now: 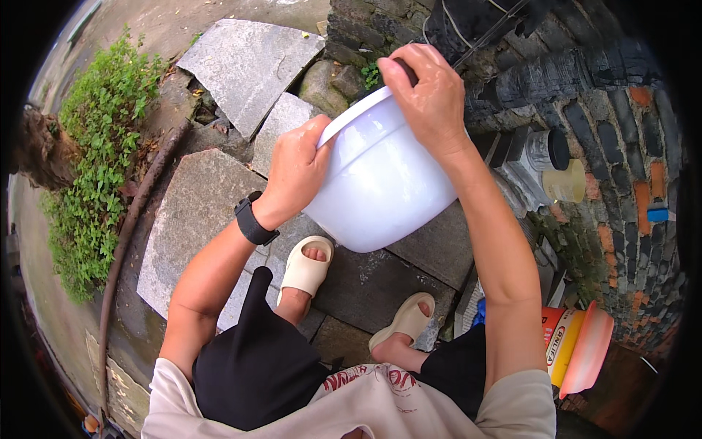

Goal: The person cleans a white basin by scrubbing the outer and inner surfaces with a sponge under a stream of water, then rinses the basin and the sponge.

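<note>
A white plastic basin (387, 183) hangs in the air in front of me, tilted so its outer wall and underside face me. Its inside is hidden. My left hand (298, 157), with a black watch band (254, 219) on the wrist, is closed around the rim on the left. At the upper right, my right hand (428, 91) grips the rim from above and looks wet. Something dark (406, 71) shows between its thumb and fingers; I cannot make out what it is.
Uneven stone slabs (205, 219) lie underfoot, with a rusty pipe (135, 212) and green plants (102, 146) to the left. A brick wall (621, 197) rises on the right. Near it stand a clear container with a black lid (548, 150) and a yellow-orange bucket (567, 344) with a pink basin (592, 351).
</note>
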A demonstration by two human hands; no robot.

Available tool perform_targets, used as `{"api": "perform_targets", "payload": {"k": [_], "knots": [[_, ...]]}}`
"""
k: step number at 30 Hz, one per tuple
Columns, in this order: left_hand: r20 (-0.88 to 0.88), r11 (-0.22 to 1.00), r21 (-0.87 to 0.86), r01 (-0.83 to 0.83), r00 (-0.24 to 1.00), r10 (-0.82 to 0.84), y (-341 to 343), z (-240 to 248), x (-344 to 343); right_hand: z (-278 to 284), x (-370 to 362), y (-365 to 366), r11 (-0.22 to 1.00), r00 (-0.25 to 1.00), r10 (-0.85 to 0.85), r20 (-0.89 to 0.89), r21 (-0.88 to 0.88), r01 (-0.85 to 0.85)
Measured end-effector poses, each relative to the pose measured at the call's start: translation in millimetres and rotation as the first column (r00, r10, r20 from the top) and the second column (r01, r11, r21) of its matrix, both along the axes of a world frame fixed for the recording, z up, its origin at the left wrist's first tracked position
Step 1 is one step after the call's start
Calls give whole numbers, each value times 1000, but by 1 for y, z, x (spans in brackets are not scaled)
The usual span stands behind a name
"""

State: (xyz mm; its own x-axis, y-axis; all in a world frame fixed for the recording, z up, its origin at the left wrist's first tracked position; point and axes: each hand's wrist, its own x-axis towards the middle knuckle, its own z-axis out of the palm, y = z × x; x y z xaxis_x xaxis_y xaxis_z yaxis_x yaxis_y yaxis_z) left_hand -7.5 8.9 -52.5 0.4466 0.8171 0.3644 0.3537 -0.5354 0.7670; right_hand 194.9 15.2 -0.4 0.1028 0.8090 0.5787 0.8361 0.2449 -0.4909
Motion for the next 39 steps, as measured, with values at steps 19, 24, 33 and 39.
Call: {"api": "perform_targets", "payload": {"k": [19,24,33,39], "knots": [[61,974,-151,171,985,-164,-13,6,-14,12,55,-9,961,955,181,-235,-164,-222],[-1,916,-266,299,950,-311,-10,39,-8,14,-19,-31,977,967,207,146,-76,-198],[-19,992,-64,112,993,-113,-21,27,-15,3,41,-16,973,984,-121,-130,-212,92],[-96,990,-121,74,992,-86,-29,29,-18,-8,6,-24,998,990,59,-127,42,-54]]}}
